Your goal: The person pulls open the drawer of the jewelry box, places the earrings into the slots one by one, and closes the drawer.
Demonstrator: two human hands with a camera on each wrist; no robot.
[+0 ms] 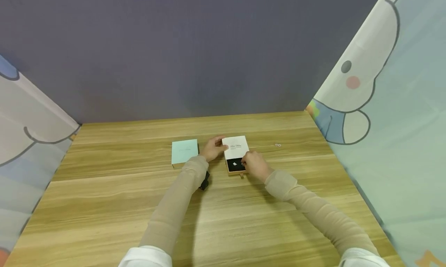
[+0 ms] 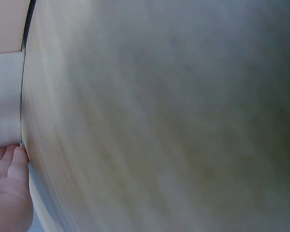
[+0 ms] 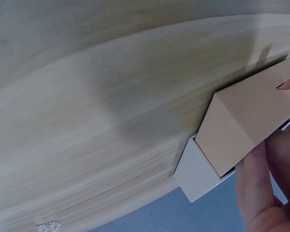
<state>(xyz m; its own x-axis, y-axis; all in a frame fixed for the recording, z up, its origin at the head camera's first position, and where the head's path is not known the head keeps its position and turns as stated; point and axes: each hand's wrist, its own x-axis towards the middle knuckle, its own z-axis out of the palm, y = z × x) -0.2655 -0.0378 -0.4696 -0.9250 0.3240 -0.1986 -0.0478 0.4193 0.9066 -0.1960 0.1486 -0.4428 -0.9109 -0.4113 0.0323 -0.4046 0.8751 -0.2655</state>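
Centrally, a small drawer-style jewellery box (image 1: 236, 155) sits on the wooden counter (image 1: 223, 216), toward its far half; its white sleeve (image 1: 235, 146) covers the far part, and the tan drawer (image 1: 237, 167) is slid partly out toward the person, showing a dark lining with a small glinting item (image 1: 235, 164) inside, too small to identify; a pull tab projects from the drawer's near edge. Left hand (image 1: 213, 148) rests against the sleeve's left side, fingers laid on it and bracing it; the left wrist view shows only fingertips (image 2: 9, 164) against a pale surface, blurred. Right hand (image 1: 254, 164) is at the drawer's right edge, fingers curled round its side; the right wrist view shows fingers (image 3: 261, 188) along the tan cardboard. Judgement: the box looks light, thin card, stiff but crushable; it should be held by the sleeve's side walls and the drawer's edge or tab, and the contents would spill if tipped. Just left lies a closed mint-green box (image 1: 184, 152); well to the right, a small pale item (image 1: 277, 145) lies on the counter; patterned curtains flank both sides.
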